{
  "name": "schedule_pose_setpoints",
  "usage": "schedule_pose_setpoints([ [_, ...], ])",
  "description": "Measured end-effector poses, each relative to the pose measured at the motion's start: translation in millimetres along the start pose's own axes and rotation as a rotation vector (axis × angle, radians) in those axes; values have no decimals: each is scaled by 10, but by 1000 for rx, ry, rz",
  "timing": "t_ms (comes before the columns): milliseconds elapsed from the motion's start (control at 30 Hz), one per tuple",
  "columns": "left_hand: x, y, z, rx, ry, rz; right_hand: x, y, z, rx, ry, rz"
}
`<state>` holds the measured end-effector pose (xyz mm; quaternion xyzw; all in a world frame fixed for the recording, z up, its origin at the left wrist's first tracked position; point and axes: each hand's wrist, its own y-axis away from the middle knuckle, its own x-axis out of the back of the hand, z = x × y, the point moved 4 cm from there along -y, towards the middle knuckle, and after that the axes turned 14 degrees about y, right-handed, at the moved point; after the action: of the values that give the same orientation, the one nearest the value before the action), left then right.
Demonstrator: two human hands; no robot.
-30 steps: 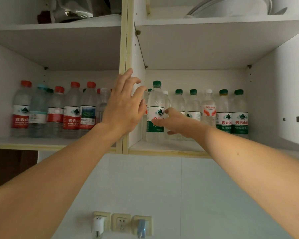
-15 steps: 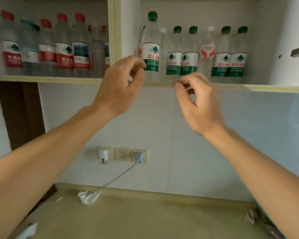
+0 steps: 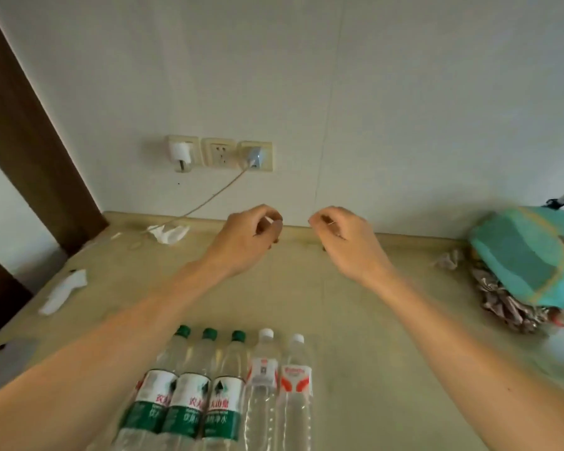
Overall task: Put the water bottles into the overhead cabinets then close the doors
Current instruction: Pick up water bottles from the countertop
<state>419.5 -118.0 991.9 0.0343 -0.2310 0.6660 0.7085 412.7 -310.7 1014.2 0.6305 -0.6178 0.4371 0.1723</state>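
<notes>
Five clear plastic water bottles (three green-capped with green labels, two white-capped with red-and-white labels) are stood below the hands. The left hand and right hand are loosely curled, nothing gripped.

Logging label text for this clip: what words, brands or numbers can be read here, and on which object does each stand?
"农夫山泉", seen only in part, on the white-and-green labels of the three green-capped clear plastic bottles.
Smaller white print on their green bands: too blurred to read.
Red print on the two white-capped clear bottles: too blurred to read.
Cream wall sockets, teal cloth bag: no text visible.
</notes>
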Motion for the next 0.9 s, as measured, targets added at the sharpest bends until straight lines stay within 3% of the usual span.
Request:
schedule_pose_setpoints([
  [167, -348, 374, -973, 268, -150, -172, -662, 355, 493, -165, 54, -203],
  [367, -684, 733, -1682, 516, -248, -307, -1411, 761, 1078, -369, 54, -465],
  [567, -872, 790, -1939, 601, -345, -419, -1867, 998, 1448, -538, -13, -649],
  [733, -932, 800, -2060, 651, -441, -478, -2094, 1088, 1497, -610, -84, -690],
  [900, -904, 792, -2096, 712, -337, -419, -2143, 1124, 1531, -743, -225, -628],
])
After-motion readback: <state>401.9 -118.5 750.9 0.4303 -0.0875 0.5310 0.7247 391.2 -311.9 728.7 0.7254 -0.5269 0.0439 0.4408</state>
